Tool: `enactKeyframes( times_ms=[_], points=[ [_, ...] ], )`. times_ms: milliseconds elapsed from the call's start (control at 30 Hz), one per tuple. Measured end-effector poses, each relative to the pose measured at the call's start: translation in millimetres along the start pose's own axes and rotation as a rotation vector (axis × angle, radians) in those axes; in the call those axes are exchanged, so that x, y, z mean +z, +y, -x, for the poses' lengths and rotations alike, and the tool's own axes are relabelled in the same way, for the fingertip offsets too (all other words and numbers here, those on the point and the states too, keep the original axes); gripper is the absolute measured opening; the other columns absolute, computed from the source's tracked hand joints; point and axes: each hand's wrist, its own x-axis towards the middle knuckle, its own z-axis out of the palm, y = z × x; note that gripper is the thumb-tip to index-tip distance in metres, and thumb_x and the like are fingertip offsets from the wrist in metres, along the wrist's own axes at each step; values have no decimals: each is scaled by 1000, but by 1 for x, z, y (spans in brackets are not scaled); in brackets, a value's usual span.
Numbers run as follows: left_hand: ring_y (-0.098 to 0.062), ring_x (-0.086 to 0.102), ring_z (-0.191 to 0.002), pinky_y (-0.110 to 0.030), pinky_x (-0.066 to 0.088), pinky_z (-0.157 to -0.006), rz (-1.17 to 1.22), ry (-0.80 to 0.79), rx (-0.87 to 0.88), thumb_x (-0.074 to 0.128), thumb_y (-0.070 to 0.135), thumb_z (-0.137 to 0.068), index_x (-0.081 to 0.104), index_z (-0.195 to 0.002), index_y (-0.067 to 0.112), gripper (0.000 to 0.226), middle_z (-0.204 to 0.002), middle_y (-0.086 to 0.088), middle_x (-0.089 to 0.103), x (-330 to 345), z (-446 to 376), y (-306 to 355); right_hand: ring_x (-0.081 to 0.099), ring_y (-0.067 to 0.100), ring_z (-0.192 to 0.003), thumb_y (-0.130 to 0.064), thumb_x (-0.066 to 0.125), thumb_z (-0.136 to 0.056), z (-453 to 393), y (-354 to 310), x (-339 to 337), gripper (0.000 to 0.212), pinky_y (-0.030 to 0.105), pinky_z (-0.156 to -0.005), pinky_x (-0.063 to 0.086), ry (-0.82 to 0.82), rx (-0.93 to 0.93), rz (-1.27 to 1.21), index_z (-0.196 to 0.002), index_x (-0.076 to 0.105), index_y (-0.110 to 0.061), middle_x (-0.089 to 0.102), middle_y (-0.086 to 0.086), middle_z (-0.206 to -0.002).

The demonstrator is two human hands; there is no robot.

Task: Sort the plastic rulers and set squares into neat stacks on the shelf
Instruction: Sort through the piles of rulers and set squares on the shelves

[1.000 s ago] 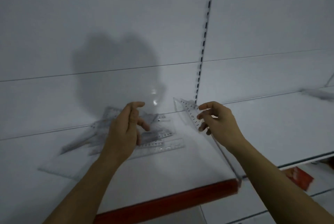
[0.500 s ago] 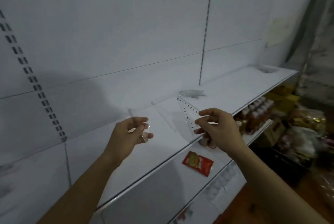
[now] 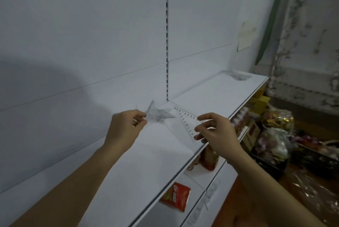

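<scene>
— What do you have on the head view?

— I see both hands raised over the white shelf. My right hand pinches a clear set square by one corner, thumb and fingertips curled onto it; the printed numbers run along its edges and it hangs just above the shelf's front edge.

— And the left?

— The left hand has its fingers curled in, pinching something small and clear at the fingertips (too blurred for me to say what it is). Just beyond those fingers, a small heap of clear rulers and set squares lies on the shelf close to the back panel, near the slotted upright.

— Anything else on that shelf?

— A second pale heap at the far right end, too blurred to name. On the lower shelf, a red packet lies near the front.
</scene>
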Motion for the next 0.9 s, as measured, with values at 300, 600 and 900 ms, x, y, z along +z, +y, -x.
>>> enactKeyframes(
  times_ms=[300, 600, 900],
  points=[
    [-21, 62, -75, -38, 56, -58, -317, -173, 411, 79, -3, -75, 77, -88, 14, 21, -85, 2, 65, 80, -91, -50, 75, 18, -66, -10, 67, -93, -110, 25, 0, 15, 41, -68, 63, -8, 51, 96, -104, 66, -20, 75, 2, -86],
    [-16, 61, -78, -35, 54, -69, -300, -156, 383, 65, 20, -88, 73, -81, 18, 11, -83, 7, 62, 96, -119, -42, 68, 9, -58, -18, 68, -94, -197, 60, -8, 16, 18, -54, 47, -41, 15, 204, -108, 65, -25, 75, -6, -80],
    [-20, 61, -92, -41, 55, -76, -338, -254, 212, 53, 32, -86, 72, -103, 19, 28, -100, 5, 63, 192, -163, -2, 64, 10, -68, -15, 62, -94, -316, 112, -58, 19, 25, -64, 45, -47, 16, 202, -105, 70, -28, 74, -5, -76]
  ],
)
